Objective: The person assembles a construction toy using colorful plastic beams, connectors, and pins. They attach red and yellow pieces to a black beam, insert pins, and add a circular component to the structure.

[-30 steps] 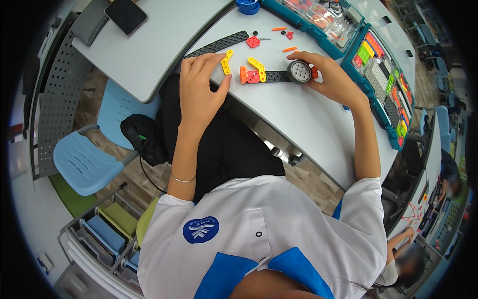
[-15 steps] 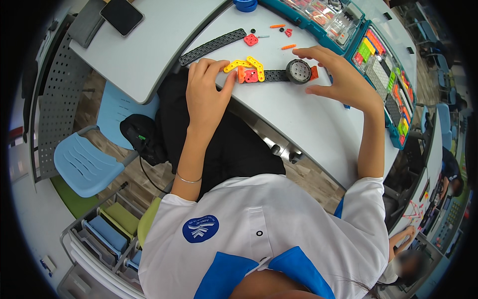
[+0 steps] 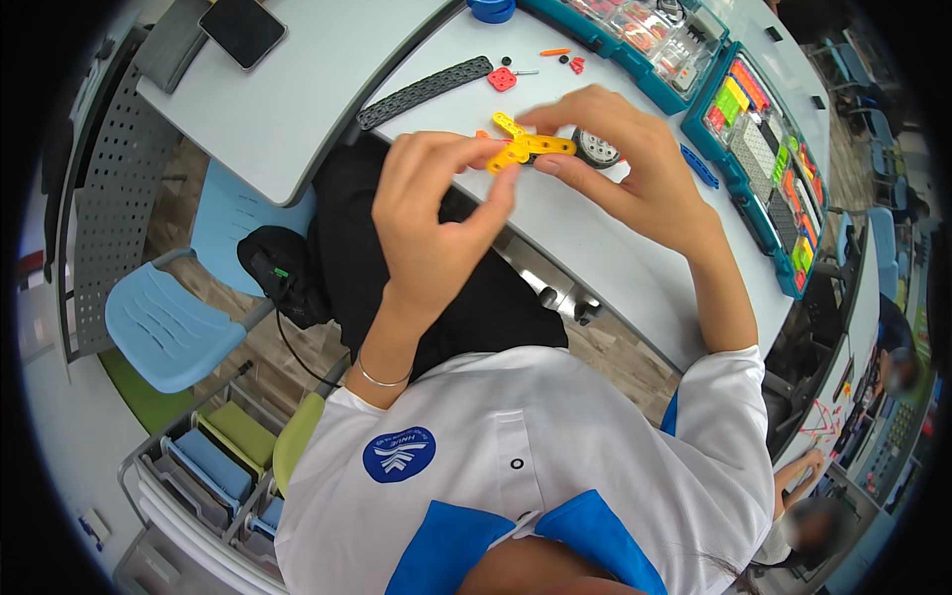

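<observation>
The left hand (image 3: 426, 208) pinches a yellow bent beam (image 3: 551, 145) between thumb and fingertips, its longer arm reaching across toward the right hand (image 3: 635, 164). The right hand curls around that far end, thumb just below it and blurred forefinger above; whether the fingers grip it, I cannot tell. Just beyond the left hand's fingertips, behind the held beam, shows a second yellow beam (image 3: 508, 125). A dark-tyred wheel (image 3: 598, 149) with a grey hub is partly hidden behind the right hand's fingers.

Farther out from the left hand, a long black perforated strip (image 3: 426, 94) lies on the tabletop (image 3: 635, 253), with a red square connector (image 3: 502, 78) near its end. Beyond the right hand's fingers lies an orange pin (image 3: 555, 52). To the right of the right hand, a blue piece (image 3: 700, 167) lies near a teal case (image 3: 743, 177) of coloured parts.
</observation>
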A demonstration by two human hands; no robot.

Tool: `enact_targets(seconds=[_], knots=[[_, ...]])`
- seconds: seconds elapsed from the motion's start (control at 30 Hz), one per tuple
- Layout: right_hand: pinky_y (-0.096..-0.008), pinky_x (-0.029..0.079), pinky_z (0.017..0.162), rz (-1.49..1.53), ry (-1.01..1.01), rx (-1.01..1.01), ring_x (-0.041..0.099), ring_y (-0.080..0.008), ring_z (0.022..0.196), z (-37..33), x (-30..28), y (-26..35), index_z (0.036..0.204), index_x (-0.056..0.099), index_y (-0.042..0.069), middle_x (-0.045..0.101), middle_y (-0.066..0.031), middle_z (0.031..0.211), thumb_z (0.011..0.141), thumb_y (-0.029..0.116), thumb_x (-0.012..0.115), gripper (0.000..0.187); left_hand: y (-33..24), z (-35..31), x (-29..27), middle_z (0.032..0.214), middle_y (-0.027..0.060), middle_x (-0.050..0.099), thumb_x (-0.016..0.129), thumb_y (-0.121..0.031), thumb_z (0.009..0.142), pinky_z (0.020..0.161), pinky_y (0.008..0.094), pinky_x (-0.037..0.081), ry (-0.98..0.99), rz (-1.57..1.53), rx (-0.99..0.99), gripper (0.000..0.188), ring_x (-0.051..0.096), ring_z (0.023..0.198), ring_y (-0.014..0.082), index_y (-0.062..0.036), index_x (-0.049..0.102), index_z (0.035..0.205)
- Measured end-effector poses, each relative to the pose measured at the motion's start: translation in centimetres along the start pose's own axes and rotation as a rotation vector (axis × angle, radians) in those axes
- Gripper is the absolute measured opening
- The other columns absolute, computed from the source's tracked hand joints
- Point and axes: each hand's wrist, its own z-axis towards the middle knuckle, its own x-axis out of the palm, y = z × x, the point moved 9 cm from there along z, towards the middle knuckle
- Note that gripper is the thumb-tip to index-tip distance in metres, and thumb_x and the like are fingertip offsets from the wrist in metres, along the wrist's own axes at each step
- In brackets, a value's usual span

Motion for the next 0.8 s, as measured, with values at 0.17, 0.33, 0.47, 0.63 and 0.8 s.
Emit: enact_targets(seconds=[0.17, 0.33, 0.47, 0.63, 0.8], knots=[[-0.0365, 0.054, 0.086, -0.063, -0.059, -0.030, 0.070, -0.0271, 0.095, -0.3, -1.4, -1.2, 0.112, 0.073, 0.005, 0.075, -0.0098, 0.106, 0.093, 0.013, 0.075, 0.021, 1.8, 0.9, 0.6, 0.107, 0.0043, 0.071, 0.084, -0.012, 0.080, 0.076, 0.0318, 0.047, 0.104, 0.102, -0.023, 0.044, 0.063, 0.096, 0.0187, -0.0078, 0.071, 0.122], [-0.0366, 0.054, 0.093, -0.227, -0.112, 0.087, 0.071, -0.0278, 0.104, -0.8, -5.3, -4.1, 0.114, 0.072, 0.005, 0.075, -0.0110, 0.110, 0.096, 0.009, 0.069, 0.019, 10.8, 1.5, -1.5, 0.123, 0.0052, 0.066, 0.080, -0.021, 0.087, 0.094, 0.0372, 0.047, 0.075, 0.542, -0.083, 0.037, 0.055, 0.114, 0.0240, -0.0098, 0.073, 0.122], [-0.0376, 0.055, 0.091, -0.399, 0.012, 0.226, 0.070, -0.0290, 0.102, -1.9, -6.1, -8.6, 0.112, 0.071, 0.004, 0.074, -0.0129, 0.109, 0.098, 0.008, 0.066, 0.016, 13.0, 1.4, -1.9, 0.119, 0.0046, 0.065, 0.079, -0.022, 0.088, 0.094, 0.0371, 0.047, 0.115, 0.438, -0.194, 0.028, 0.054, 0.112, 0.0236, -0.0102, 0.078, 0.114], [-0.0375, 0.054, 0.089, -0.394, 0.208, 0.518, 0.069, -0.0254, 0.100, -4.5, -4.8, -13.2, 0.111, 0.071, 0.004, 0.073, -0.0120, 0.111, 0.098, 0.004, 0.062, 0.016, 11.2, 1.5, -2.3, 0.108, 0.0040, 0.067, 0.080, -0.019, 0.087, 0.089, 0.0332, 0.047, 0.090, 0.281, -0.229, 0.026, 0.057, 0.105, 0.0213, -0.0098, 0.078, 0.112], [-0.0361, 0.054, 0.085, -0.317, 0.277, 0.469, 0.067, -0.0225, 0.093, -4.3, -3.5, -13.7, 0.112, 0.071, 0.005, 0.071, -0.0110, 0.106, 0.097, 0.002, 0.061, 0.018, 4.9, 2.2, 0.3, 0.102, 0.0048, 0.067, 0.081, -0.014, 0.083, 0.088, 0.0327, 0.047, 0.227, 0.062, -0.034, 0.028, 0.058, 0.100, 0.0211, -0.0076, 0.079, 0.110]])
